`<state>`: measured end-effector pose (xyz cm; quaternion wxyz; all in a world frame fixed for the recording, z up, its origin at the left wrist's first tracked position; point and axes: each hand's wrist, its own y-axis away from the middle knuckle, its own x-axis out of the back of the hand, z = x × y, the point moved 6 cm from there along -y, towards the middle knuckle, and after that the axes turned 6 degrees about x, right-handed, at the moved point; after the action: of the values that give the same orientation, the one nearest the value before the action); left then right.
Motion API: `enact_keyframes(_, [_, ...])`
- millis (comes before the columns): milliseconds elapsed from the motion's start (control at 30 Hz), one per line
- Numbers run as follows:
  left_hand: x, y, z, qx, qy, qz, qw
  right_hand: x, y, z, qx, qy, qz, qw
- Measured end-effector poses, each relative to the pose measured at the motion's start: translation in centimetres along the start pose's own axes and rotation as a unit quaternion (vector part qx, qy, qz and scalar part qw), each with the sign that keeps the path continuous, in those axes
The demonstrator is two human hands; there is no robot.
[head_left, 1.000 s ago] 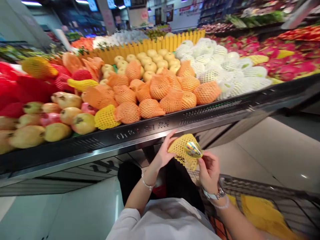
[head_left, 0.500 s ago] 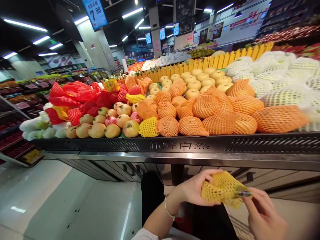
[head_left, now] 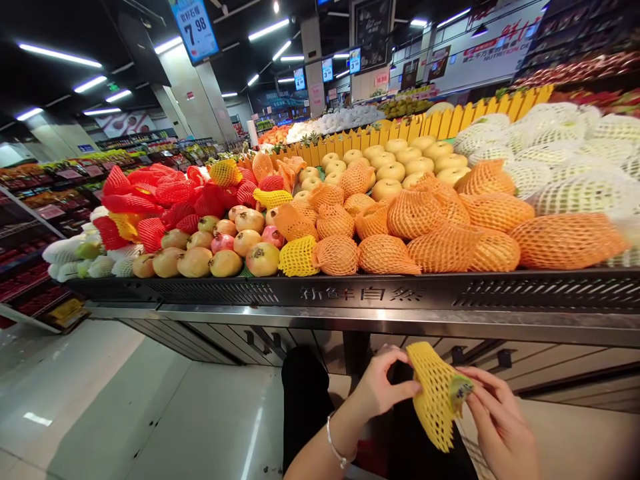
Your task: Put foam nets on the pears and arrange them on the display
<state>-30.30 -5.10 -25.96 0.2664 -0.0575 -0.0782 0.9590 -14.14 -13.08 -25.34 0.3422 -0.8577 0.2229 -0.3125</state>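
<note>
Below the counter front, a yellow foam fruit net [head_left: 431, 393] is stretched between my hands. My left hand [head_left: 383, 381], with a silver bangle at the wrist, pinches the net's upper left edge between thumb and fingers. At the net's right end is a small green piece with dark print, like a label [head_left: 460, 392]. The fingertips of my right hand [head_left: 503, 420] are closed on that label's edge. The net looks rather flat, with its holes pulled open; no fruit shows inside it.
The fruit counter [head_left: 360, 320] runs across in front. On it lie pomegranates [head_left: 225, 263], red foam nets [head_left: 155, 193], orange-netted fruit [head_left: 415, 213], round yellow pears [head_left: 390, 171] and white-netted fruit [head_left: 575, 160]. My dark-clothed legs [head_left: 305, 407] are close to the cabinet.
The yellow net has turned from a bunched, roughly level shape to a flatter, downward-slanting one. My left hand has shifted its grip toward the edge; my right hand has moved slightly left.
</note>
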Motion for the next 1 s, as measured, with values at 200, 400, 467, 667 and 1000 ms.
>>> enact_keyframes(200, [0.6, 0.6, 0.7, -0.055, 0.030, 0.026, 0.998, -1.5, 0.3, 0.4, -0.014, -0.015, -0.050, 0.999])
enact_keyframes(400, [1.5, 0.2, -0.2, -0.003, -0.051, 0.101, 0.994, -1.6, 0.8, 1.4, -0.074, -0.047, -0.063, 0.994])
enact_keyframes(467, [1.8, 0.2, 0.4, -0.056, -0.041, 0.118, 0.991, -1.3, 0.9, 2.2, -0.124, -0.053, -0.044, 0.990])
enact_keyframes(667, [2.9, 0.4, -0.5, 0.000, 0.092, 0.179, 0.980, -0.8, 1.0, 3.8, -0.266, -0.122, 0.018, 0.956])
enact_keyframes(1000, [3.6, 0.0, -0.3, 0.034, 0.131, 0.254, 0.958, 0.3, -0.4, -0.6, -0.105, -0.127, -0.004, 0.986])
